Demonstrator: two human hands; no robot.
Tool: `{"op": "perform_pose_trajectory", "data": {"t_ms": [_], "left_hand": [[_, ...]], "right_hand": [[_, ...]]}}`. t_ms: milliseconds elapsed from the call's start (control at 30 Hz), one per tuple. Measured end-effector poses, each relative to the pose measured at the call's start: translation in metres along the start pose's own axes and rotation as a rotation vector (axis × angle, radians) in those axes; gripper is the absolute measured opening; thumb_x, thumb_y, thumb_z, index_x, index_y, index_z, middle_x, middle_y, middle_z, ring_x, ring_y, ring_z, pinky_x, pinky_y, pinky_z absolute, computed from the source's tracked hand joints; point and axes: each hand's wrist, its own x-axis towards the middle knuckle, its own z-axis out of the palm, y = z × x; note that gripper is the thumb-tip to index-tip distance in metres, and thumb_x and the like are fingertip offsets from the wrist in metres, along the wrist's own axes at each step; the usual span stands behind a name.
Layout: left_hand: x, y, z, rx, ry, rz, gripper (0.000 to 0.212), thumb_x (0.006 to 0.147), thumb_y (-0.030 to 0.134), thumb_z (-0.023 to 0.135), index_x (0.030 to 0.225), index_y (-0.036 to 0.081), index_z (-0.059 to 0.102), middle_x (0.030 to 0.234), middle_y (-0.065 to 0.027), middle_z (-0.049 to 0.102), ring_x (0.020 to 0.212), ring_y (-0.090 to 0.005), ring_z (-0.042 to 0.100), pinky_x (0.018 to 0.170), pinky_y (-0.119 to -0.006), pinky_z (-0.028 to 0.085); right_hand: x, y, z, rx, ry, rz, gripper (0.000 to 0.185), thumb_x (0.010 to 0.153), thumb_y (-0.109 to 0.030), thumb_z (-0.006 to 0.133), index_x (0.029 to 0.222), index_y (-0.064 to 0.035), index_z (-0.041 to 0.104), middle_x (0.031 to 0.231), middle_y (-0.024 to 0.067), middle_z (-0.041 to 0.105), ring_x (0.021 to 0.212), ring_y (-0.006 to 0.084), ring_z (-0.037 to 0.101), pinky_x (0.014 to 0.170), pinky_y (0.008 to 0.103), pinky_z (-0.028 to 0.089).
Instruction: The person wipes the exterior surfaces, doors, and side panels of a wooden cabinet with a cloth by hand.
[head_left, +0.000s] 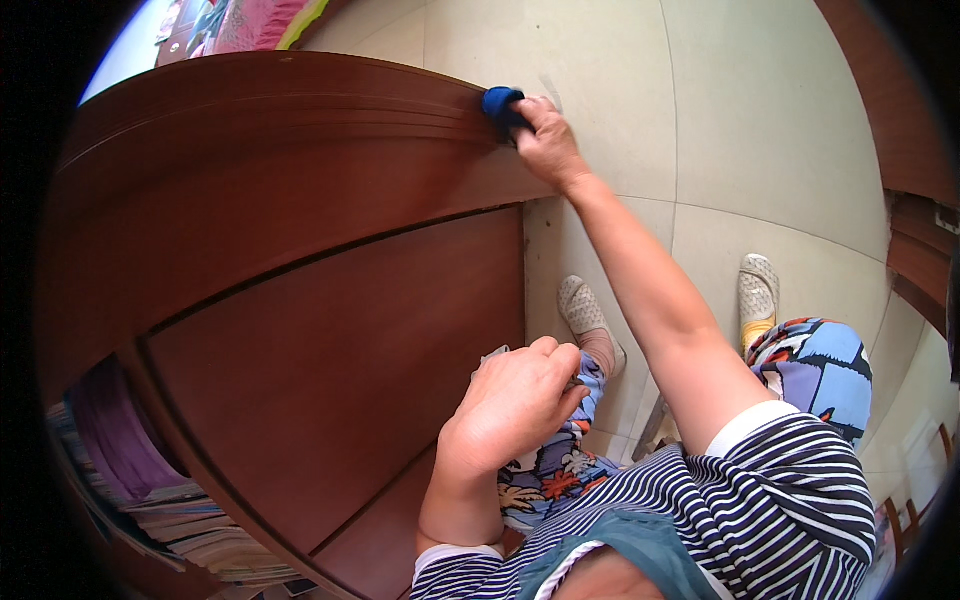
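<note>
My right hand (551, 142) is stretched out far ahead, its fingers closed on a bunched blue cloth (504, 109). The cloth touches the right end of a reddish-brown wooden panel (300, 127) with moulded lines, near its top edge. Motion slightly blurs the fingers. Closer to my body, my left hand (517, 397) is curled, back upward, above my patterned trouser leg. A small greyish item (491, 354) shows at the edge of that hand; most of it is hidden, so its kind is unclear. Below the moulded panel lies a flat brown wooden surface (360, 345) bordered by dark gaps.
A stack of papers or magazines (202, 532) and a purple cloth (124, 435) fill an opening at lower left. Pink fabric (259, 26) appears beyond the panel. Pale floor tiles (750, 112) lie under my feet, with brown wooden furniture (892, 97) along the right.
</note>
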Motion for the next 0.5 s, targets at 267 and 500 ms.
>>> {"op": "perform_pose_trajectory", "data": {"t_ms": [267, 500], "left_hand": [[0.003, -0.002, 0.000, -0.001, 0.001, -0.033, 0.022, 0.079, 0.021, 0.066, 0.088, 0.003, 0.057, 0.083, -0.0146, 0.060, 0.076, -0.0344, 0.060, 0.065, -0.042, 0.048], [-0.002, -0.009, 0.005, -0.062, -0.003, -0.063, 0.021, 0.079, 0.021, 0.065, 0.087, 0.003, 0.057, 0.083, -0.0149, 0.060, 0.076, -0.0344, 0.060, 0.064, -0.042, 0.048]], "right_hand": [[-0.022, 0.104, -0.025, -0.324, -0.266, 0.805, 0.050, 0.075, -0.017, 0.051, 0.122, -0.0029, 0.056, 0.114, 0.0218, 0.061, 0.106, 0.0289, 0.060, 0.089, 0.0350, 0.047], [-0.064, -0.008, 0.013, -0.021, 0.058, 0.093, 0.032, 0.077, -0.015, 0.058, 0.104, 0.0022, 0.058, 0.109, 0.0261, 0.053, 0.103, 0.0408, 0.053, 0.091, 0.0427, 0.044]]}}
